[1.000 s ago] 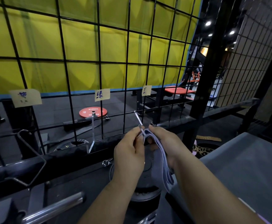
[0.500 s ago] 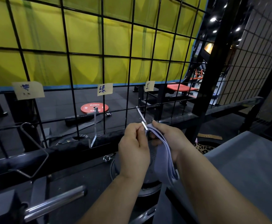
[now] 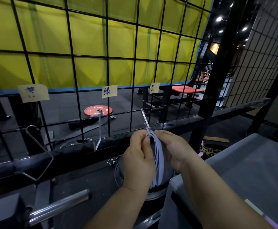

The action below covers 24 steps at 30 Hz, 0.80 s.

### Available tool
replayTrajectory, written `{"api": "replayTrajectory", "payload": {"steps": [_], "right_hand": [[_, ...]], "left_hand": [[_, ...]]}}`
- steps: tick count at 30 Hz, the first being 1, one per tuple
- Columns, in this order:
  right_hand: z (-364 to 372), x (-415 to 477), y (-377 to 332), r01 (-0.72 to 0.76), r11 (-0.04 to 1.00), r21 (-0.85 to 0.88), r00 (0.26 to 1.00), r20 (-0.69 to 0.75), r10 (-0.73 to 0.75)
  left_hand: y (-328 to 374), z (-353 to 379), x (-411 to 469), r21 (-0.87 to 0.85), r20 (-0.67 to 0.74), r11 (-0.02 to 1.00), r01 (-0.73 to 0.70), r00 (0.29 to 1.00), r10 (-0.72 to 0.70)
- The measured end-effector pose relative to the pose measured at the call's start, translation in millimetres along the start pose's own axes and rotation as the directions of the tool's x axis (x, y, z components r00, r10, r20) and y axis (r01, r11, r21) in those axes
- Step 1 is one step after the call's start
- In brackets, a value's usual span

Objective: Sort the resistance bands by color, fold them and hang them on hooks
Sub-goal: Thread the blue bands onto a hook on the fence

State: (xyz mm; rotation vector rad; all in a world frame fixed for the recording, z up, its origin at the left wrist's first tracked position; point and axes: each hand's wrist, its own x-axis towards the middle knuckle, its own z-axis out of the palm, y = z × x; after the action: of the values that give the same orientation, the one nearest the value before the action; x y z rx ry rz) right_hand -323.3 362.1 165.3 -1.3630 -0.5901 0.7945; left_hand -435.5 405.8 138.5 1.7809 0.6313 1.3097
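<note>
One wire grid [image 3: 106, 55] spans the view, w/ a grey desk [image 3: 250, 162] at lower right. Both hands are up near the grid's lower edge: left hand [image 3: 139, 160] & right hand [image 3: 173, 148], each grip pinching the top of the folded pale band [image 3: 158, 156]. The band hangs between them in stacked layers, its fold right at the tip of the right hook [image 3: 144, 117]. Mid hook [image 3: 99, 128] is bare. Paper labels [image 3: 109, 91] sit above the hooks; the one over the right hook is too small to read, so can't confirm the colour match. Risks, IMO: the hook is a thin strip & the stack has many layers, so the tip may catch only some. Release then, & the rest drops or unfolds. It's elastic too, so the fold may spring open as the pinch loosens.
</note>
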Motion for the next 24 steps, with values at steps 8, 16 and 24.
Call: {"api": "replayTrajectory", "payload": {"steps": [8,16,24], "right_hand": [[2,-7,9,0.008,0.997,-0.083,1.0,-0.022,-0.01],[5,-14,11,-0.035,0.988,-0.153,0.999,0.023,0.039],[-7,-13,17,-0.008,0.985,-0.173,0.998,0.06,0.019]], "left_hand": [[4,-1,2,-0.147,0.084,0.979,0.14,0.988,-0.129],[-1,3,-5,-0.223,0.057,0.963,0.15,0.988,-0.14],[-15,2,-8,-0.044,0.103,0.998,0.04,0.994,-0.035]]}}
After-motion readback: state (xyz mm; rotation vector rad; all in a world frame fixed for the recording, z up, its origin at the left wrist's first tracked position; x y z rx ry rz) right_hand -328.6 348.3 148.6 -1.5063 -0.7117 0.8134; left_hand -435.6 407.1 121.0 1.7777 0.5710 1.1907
